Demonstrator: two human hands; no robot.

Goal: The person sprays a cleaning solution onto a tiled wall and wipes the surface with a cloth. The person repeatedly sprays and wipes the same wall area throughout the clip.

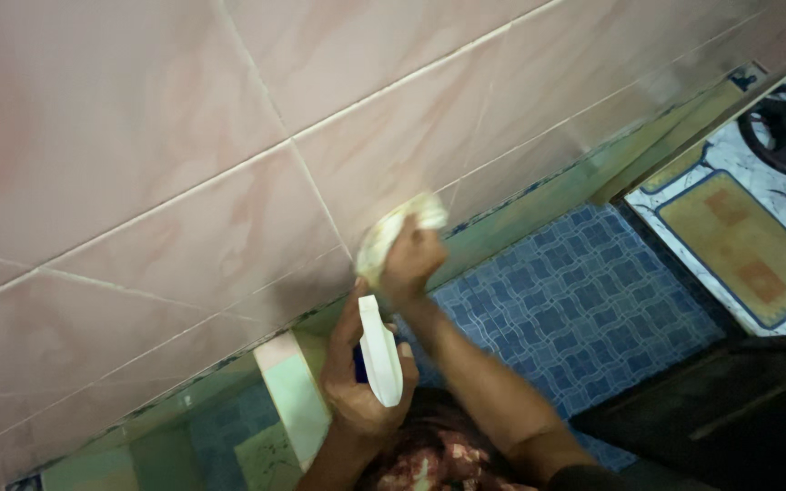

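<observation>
the left grip [357, 382] is closed round a white spray bottle [380, 353], its long axis running nearly up the frame, head toward the wall. the right grip [411, 259] is bunched tight on a pale cloth [393, 229], pressed to the pink tiled wall [184, 136] above the blue patterned floor [575, 300].

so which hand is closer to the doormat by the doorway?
Right. The right hand presses a cloth to the wall tiles, on the side toward the doormat. The left hand, holding the white spray bottle, sits lower and further from it.
</observation>
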